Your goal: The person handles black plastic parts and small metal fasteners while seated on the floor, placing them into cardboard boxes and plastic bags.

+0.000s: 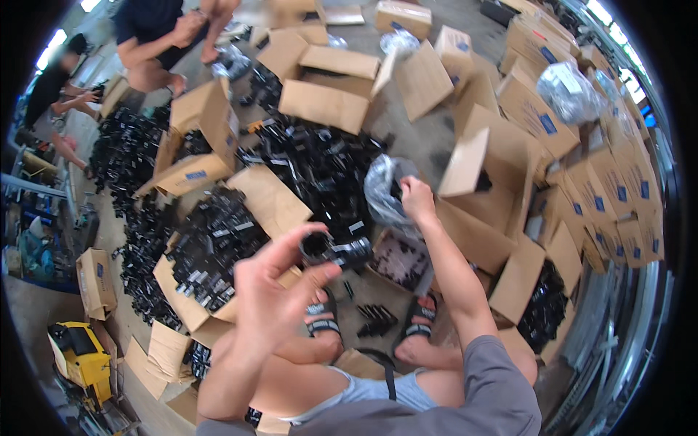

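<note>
My left hand (273, 287) is raised in front of me. Its thumb and fingers grip a black clamp-like fitting (351, 252) with a round ring opening and a short cylindrical body. My right hand (416, 200) is at the mouth of a clear plastic bag (379, 192) with dark contents. Its fingers are closed, and what they hold, if anything, is hidden. Just below the bag sits a small open box (400, 256) of little black pieces. Several black fittings (376, 320) lie in a row on the floor between my feet.
Heaps of black parts (320, 171) spread ahead and left, some on flattened cardboard (273, 198). A large open carton (502, 189) stands at right, before stacked boxes (611, 189). Metal rails (611, 349) lie far right, a yellow machine (80, 363) lower left. Two people work at upper left.
</note>
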The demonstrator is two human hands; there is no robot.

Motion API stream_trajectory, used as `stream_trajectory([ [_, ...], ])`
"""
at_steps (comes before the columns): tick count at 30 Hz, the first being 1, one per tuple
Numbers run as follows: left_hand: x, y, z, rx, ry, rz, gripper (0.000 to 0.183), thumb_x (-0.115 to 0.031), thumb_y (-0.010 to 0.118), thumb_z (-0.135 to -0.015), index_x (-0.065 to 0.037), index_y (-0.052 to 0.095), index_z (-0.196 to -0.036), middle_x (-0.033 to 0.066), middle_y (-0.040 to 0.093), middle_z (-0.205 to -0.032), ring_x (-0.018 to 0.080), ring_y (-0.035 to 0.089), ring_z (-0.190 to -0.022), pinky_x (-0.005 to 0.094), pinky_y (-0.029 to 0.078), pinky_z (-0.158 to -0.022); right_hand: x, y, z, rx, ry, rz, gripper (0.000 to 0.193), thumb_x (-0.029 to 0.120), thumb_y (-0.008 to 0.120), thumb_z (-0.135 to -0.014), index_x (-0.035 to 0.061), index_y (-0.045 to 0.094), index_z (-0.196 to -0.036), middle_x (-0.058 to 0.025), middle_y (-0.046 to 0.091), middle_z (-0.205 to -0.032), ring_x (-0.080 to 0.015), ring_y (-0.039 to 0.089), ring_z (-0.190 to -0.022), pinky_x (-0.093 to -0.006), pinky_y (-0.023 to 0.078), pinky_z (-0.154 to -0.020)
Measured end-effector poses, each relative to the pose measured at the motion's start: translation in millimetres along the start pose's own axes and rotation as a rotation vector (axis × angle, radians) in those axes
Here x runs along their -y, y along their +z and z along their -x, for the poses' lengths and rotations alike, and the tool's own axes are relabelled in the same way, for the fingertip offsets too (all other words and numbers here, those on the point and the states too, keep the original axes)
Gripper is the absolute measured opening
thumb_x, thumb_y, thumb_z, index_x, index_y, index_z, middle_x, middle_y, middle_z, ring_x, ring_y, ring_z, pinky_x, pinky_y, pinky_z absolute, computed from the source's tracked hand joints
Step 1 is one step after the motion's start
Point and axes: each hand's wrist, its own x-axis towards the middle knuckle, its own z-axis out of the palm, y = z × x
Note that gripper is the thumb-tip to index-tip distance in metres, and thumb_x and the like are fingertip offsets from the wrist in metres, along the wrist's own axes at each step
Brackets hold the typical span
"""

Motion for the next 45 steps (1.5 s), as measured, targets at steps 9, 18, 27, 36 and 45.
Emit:
stream_trajectory([
  [9,-20,-8,-15,0.01,0.041,-0.397,0.043,-0.017,0.081,-0.085,-0.011,0.067,-0.125,0.0063,0.075,-0.086,0.0044,0.058,-0.069,0.0273,0.052,-0.064,-57,114,-47,0.477,0.28,0.13,0.035,0.017,0.067,-0.08,-0.0013,0.072,-0.109,-0.0278,0.066,-0.12,-0.042,0.063,-0.116,-0.0485,0.051,-0.099],
  [18,-7,-17,-24,0.022,0.006,-0.426,0.044,-0.023,0.082,-0.085,-0.015,0.069,-0.126,0.0073,0.075,-0.085,0.0065,0.055,-0.054,0.0277,0.046,-0.052,-41,106,-42,0.422,0.371,0.13,0.03,0.009,0.069,-0.079,-0.0026,0.072,-0.108,-0.029,0.067,-0.119,-0.0426,0.064,-0.115,-0.0479,0.051,-0.099],
  [27,-10,-23,-12,-0.049,0.153,-0.382,0.047,-0.029,0.079,-0.086,-0.015,0.066,-0.128,0.0124,0.072,-0.083,0.0252,0.065,-0.063,0.0348,0.049,-0.061,-18,90,-33,0.466,0.368,0.196,0.031,0.007,0.068,-0.079,-0.0044,0.072,-0.108,-0.0289,0.067,-0.119,-0.0425,0.063,-0.117,-0.047,0.051,-0.099],
  [36,-3,-30,-8,-0.047,0.18,-0.334,0.045,-0.024,0.079,-0.085,-0.011,0.066,-0.126,0.0137,0.075,-0.095,0.031,0.072,-0.082,0.0362,0.054,-0.071,-43,89,-22,0.562,0.263,0.295,0.028,0.002,0.061,-0.082,-0.0062,0.071,-0.107,-0.029,0.067,-0.116,-0.0405,0.066,-0.111,-0.0436,0.053,-0.094],
  [45,-1,-33,-1,-0.068,0.183,-0.275,0.044,-0.023,0.079,-0.084,-0.007,0.067,-0.123,0.0184,0.074,-0.099,0.034,0.072,-0.09,0.0373,0.054,-0.076,3,4,-13,0.567,-0.048,0.464,0.027,0.0,0.057,-0.085,-0.0061,0.07,-0.107,-0.0258,0.071,-0.108,-0.0373,0.071,-0.101,-0.0411,0.056,-0.088],
])
